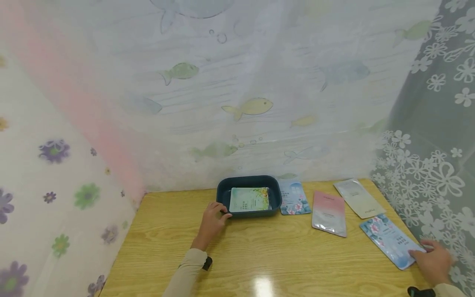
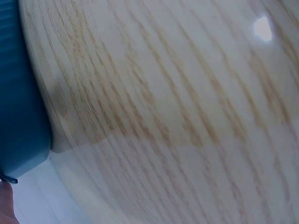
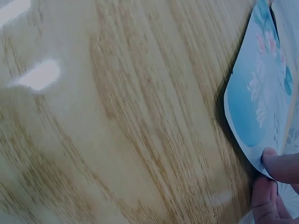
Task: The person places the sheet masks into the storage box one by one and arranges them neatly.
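My left hand (image 1: 212, 223) grips the near left corner of a dark blue plastic basin (image 1: 221, 194), thumb and fingers at its rim. Inside the basin lies a green sheet mask packet (image 1: 249, 199). In the left wrist view the basin's ribbed side (image 2: 21, 93) shows, with one fingertip at the rim. At the right of the table, my right hand (image 1: 433, 260) pinches the near corner of a blue floral sheet mask packet (image 1: 389, 240). The right wrist view shows the thumb on top of that packet (image 3: 252, 102) and fingers beneath, the corner slightly raised.
A second blue floral packet (image 1: 295, 197) lies against the basin's right side. Further right are a pink packet (image 1: 328, 213) and a silver-cream packet (image 1: 360, 198). The wooden table (image 1: 267, 251) meets a fish-print curtain (image 1: 256, 136) behind and a lace-pattern curtain (image 1: 426, 177) at right.
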The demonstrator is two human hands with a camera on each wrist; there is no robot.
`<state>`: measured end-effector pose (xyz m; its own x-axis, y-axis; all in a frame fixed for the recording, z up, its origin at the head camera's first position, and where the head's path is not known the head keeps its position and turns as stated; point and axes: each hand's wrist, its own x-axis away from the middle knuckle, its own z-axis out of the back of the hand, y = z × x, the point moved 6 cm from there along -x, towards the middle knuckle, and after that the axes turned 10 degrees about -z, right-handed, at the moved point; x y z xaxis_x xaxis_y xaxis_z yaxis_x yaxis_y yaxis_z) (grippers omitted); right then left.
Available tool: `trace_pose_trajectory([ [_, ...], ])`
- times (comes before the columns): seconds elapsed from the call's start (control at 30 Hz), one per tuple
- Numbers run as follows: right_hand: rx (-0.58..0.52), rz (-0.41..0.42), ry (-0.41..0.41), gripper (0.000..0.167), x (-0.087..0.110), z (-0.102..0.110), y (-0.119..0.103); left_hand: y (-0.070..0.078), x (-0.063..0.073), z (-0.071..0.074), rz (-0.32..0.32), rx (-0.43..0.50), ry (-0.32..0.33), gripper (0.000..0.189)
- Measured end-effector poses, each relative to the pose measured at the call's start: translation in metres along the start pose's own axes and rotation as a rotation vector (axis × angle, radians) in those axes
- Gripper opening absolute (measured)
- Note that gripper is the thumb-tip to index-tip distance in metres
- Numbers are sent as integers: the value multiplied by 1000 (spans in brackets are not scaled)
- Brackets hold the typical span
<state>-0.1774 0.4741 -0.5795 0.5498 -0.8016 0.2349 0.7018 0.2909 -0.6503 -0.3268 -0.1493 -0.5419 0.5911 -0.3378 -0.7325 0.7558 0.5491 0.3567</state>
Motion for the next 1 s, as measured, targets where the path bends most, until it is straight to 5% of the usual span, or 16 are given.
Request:
trace_pose_trajectory([
  [0.17,22,-2,-36,45,-4,1,5,1,0,-1,3,4,-8,22],
  [0.63,-253,-167,-275,44,-9,-3,17,0,0,1,29,6,-20,20],
  [1.0,-250,-125,-270,39,-13,-7,25,0,0,1,34,16,-23,20],
])
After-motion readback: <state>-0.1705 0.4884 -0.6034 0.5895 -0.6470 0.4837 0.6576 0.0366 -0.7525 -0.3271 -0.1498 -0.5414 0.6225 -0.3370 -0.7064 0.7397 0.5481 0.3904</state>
